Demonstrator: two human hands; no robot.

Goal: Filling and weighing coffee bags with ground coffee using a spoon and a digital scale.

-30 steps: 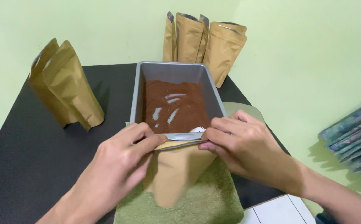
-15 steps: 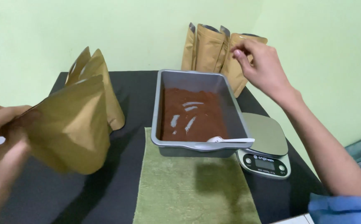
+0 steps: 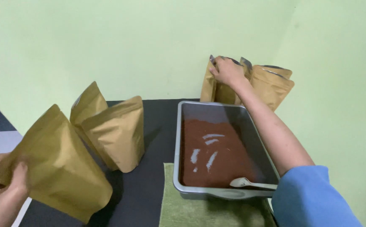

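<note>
My left hand (image 3: 2, 191) grips the top edge of a gold stand-up pouch (image 3: 58, 168) at the table's left front, tilted, next to two more gold pouches (image 3: 113, 132) that stand upright. My right hand (image 3: 227, 71) reaches across the table to the back and holds the top of one of several empty gold pouches (image 3: 271, 84) leaning against the wall. Between my arms sits a grey metal tray (image 3: 177, 143) holding brown powder (image 3: 216, 153), with a white spoon (image 3: 250, 183) resting in its near right corner.
The tray stands partly on a green cloth (image 3: 191, 208) laid over the black table (image 3: 157, 113). A light green wall rises right behind the table and along the right side. Tiled floor shows at the far left.
My left hand carried the filled pouch from the tray's front to the left, beside the standing pouches. My right hand left it and reached the pouches at the back wall. The view swung left.
</note>
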